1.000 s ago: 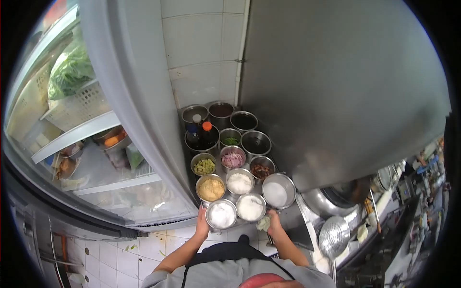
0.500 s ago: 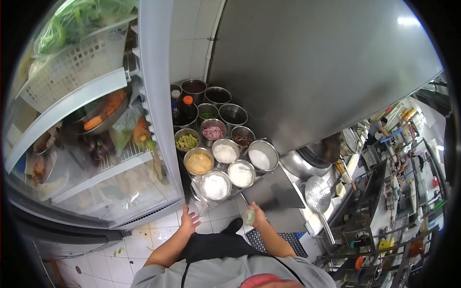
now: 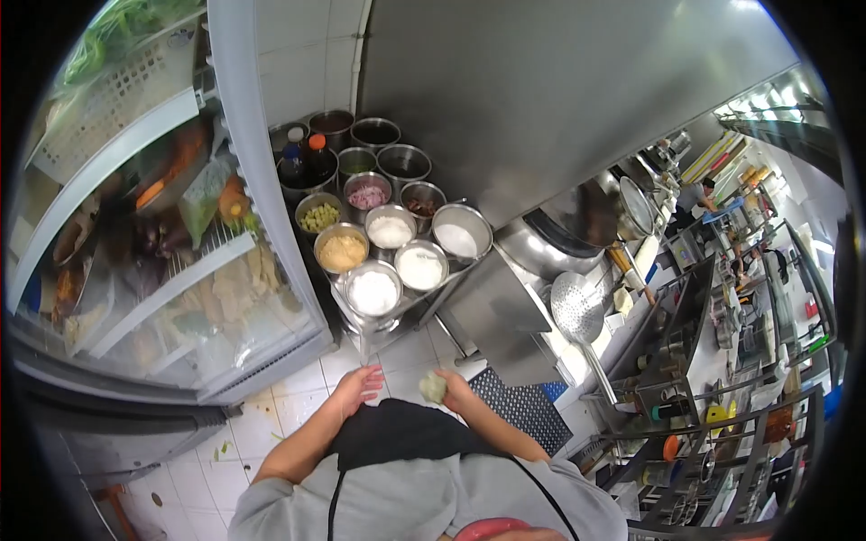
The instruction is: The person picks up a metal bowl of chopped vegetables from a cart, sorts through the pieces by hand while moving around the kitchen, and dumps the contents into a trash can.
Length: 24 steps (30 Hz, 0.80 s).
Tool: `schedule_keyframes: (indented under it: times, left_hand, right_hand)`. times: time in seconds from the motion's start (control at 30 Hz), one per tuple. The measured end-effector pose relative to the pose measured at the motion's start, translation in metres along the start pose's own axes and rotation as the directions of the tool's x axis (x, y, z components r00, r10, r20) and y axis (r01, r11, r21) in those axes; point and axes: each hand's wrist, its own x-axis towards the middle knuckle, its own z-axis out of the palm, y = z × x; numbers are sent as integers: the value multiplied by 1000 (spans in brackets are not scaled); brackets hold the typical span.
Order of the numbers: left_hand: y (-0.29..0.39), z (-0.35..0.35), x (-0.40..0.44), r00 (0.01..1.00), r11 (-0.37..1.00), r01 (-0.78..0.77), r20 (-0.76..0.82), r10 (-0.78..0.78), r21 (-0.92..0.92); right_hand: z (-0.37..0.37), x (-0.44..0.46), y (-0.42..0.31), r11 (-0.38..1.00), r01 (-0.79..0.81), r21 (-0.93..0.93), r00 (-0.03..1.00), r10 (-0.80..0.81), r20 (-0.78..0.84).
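Note:
My left hand (image 3: 360,388) is held out in front of the black apron (image 3: 383,437), fingers stretched and holding nothing. In my right hand (image 3: 457,393) is a pale green crumpled lump (image 3: 433,389), perhaps a cloth or a vegetable; its kind is unclear. Both hands are in the air over the tiled floor, apart from each other. Beyond them stands a metal stand crowded with steel pots. Nearest are a pot of white powder (image 3: 373,292), another white-filled pot (image 3: 421,269) and a pot of tan paste or powder (image 3: 342,253).
On the left, a glass-fronted fridge (image 3: 271,180) holds vegetables. Bottles with coloured caps (image 3: 317,142) stand among the pots. A large steel panel (image 3: 505,99) rises behind. To the right are a perforated ladle (image 3: 577,308) and a wok. A dark mat (image 3: 519,410) lies on the floor. A person (image 3: 693,196) stands far right.
The view has shifted, so the pots and fridge appear further left and higher. My hands have come closer together, with the pale green lump still in the right one.

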Motion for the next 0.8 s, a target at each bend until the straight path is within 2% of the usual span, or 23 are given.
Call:
schedule_keyframes:
  times: [0.1, 0.2, 0.33, 0.4, 0.43, 0.53, 0.57, 0.7, 0.8]
  left_hand:
    - [6, 54, -19, 997, 995, -79, 29, 78, 59]
    - [13, 95, -35, 979, 992, -125, 158, 128, -28]
    - [-14, 84, -24, 996, 968, -69, 35, 80, -243]
    - [-25, 79, -30, 998, 916, -48, 25, 63, -399]
    - [-32, 77, -30, 998, 892, -69, -36, 59, -446]
    - [-32, 68, -47, 991, 848, -73, -135, 2, -525]
    - [-36, 56, -46, 993, 836, -96, -107, 45, -540]
    - [-18, 40, -49, 956, 843, -242, -267, 122, -481]
    - [2, 25, -40, 932, 821, -335, -293, 215, -462]
  right_hand:
    - [65, -43, -18, 995, 58, -86, 992, -47, 121]
    - [82, -75, -26, 997, 5, -76, 953, 18, 301]
    - [80, -123, -39, 994, 29, -109, 936, 11, 351]
    - [60, -121, -41, 993, 25, -119, 916, 24, 400]
    - [50, -119, -39, 993, 23, -119, 904, 30, 426]
    - [29, -116, -28, 996, 32, -83, 929, 1, 369]
    - [24, -117, -24, 999, 25, -48, 947, -8, 321]
    - [8, -120, -18, 999, 18, -36, 962, -8, 273]
    - [4, -116, -25, 999, 45, -11, 967, -40, 253]
